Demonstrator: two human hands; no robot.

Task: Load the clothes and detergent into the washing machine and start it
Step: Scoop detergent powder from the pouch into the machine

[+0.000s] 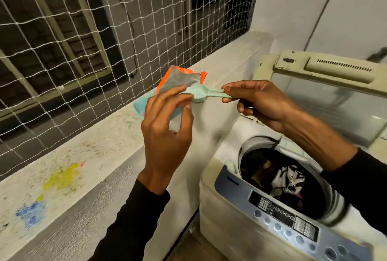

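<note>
We are looking down at a concrete ledge (pixel 88 149) that runs from seven o'clock up toward one o'clock, stained with yellow and blue blotches near its eight o'clock end. Behind it, filling the ten to twelve o'clock part of the view, white netting (pixel 88 30) is stretched over a dark window. At five o'clock stands the top-loading washing machine (pixel 219 208), its lid (pixel 326 97) raised at three o'clock and its control panel (pixel 293 223) along the near edge. The drum is open, and in it we see clothes (pixel 287 179), dark and white fabric lying together.

Our left hand (pixel 165 135) rises at the centre, its fingers loosely curled with the fingertips at the mouth of the detergent packet (pixel 178 84); the thumb seems to press against the packet's near side, though the blur keeps us from saying how firmly. The packet, orange at the rim and pale blue lower down, sits on the ledge just above centre, toward twelve o'clock.

Our right hand (pixel 259 101), at two o'clock from centre, pinches the handle of a pale green scoop (pixel 201 94) between thumb and forefinger. The bowl of the scoop holds whitish powder and lies at the packet's mouth, touching our left fingertips, above the gap between ledge and machine.
</note>
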